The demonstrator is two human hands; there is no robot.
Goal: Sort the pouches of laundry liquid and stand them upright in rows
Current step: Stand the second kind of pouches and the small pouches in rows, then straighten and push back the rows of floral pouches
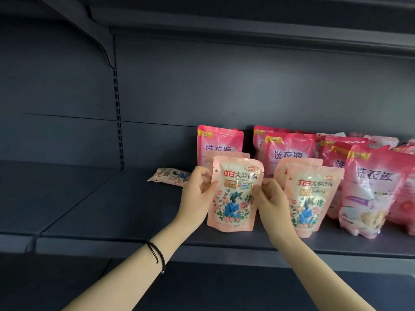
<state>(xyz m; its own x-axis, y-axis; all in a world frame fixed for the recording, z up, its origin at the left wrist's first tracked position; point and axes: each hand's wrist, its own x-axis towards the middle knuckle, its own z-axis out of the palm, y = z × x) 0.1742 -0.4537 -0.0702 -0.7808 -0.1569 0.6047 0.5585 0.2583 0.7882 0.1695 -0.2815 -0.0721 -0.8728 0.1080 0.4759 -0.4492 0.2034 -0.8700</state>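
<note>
In the head view, a pale pink plastic pouch printed with roses and a blue-clad figure (233, 196) stands upright near the front of a dark grey metal shelf (101, 212), its base resting on the shelf board. The left hand (197, 196) pinches the pouch's left edge, thumb on the printed face and fingers curled round behind. The right hand (271, 203) grips the right edge in the same way, fingers bent round the side seam. A thin black cord bracelet (156, 254) circles the left wrist. Directly behind the held pouch stands another pale pink one, only its top strip (226, 154) showing, and behind that a deep pink glossy pouch with purple lettering (219, 140). Just to the right, a second pale floral pouch (312, 198) stands upright with a like one (298, 163) close behind it, and a deep pink pouch (289, 151) stands further back. At the far right a larger deep pink pouch (372, 189) stands at the front of a crowded, uneven cluster of pink packs. To the left, behind the left hand, one pale floral pouch (170, 177) lies flat on the shelf.
</note>
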